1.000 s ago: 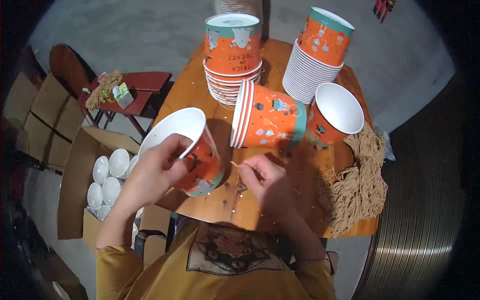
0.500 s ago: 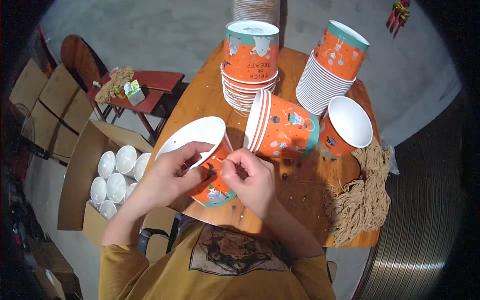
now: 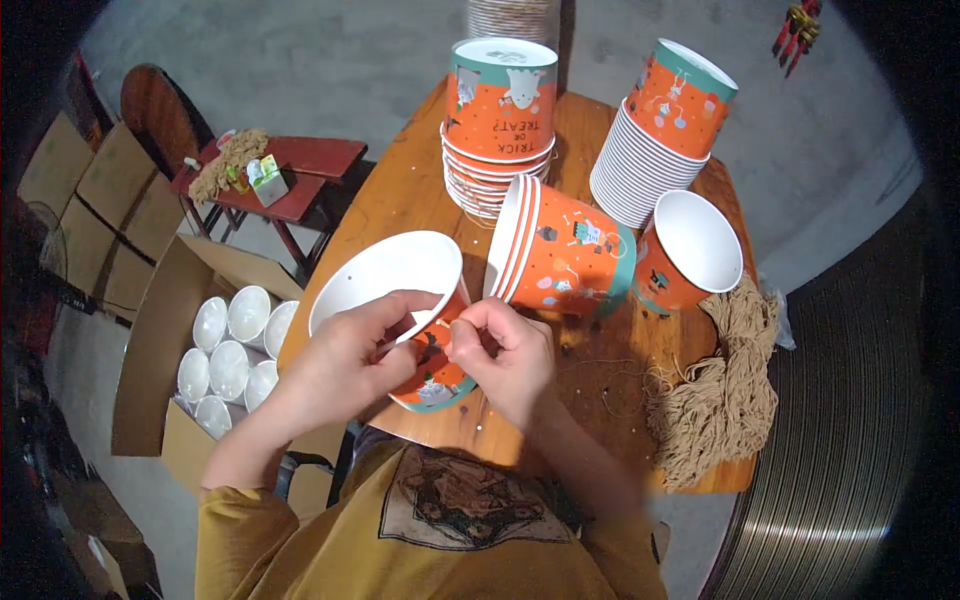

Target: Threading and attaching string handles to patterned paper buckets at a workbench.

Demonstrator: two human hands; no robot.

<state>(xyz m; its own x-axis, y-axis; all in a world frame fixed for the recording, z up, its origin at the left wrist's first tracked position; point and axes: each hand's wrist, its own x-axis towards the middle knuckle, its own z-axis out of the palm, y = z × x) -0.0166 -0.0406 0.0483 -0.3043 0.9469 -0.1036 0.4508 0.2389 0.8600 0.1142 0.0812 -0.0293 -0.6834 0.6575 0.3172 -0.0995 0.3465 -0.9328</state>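
Note:
An orange paper bucket with a white inside and a teal base band tilts near the table's front left. My left hand grips its rim, the fingers inside and the thumb outside. Just below that rim, the closed fingertips of my right hand pinch the end of a thin cord at the bucket's wall. How the cord runs inside is hidden. Close by, a nested stack of buckets lies on its side. A tan hank of cord lies at the table's right edge, with loose strands beside it.
On the wooden table stand an upside-down bucket stack with cords, another upside-down stack and a single bucket. A carton of white-lined buckets is at left. Behind it, a red table carries more cord.
The bucket's rim has shifted slightly right, and both hands with it. My right fingertips stay at the cord by the bucket's wall. The view has tilted a little.

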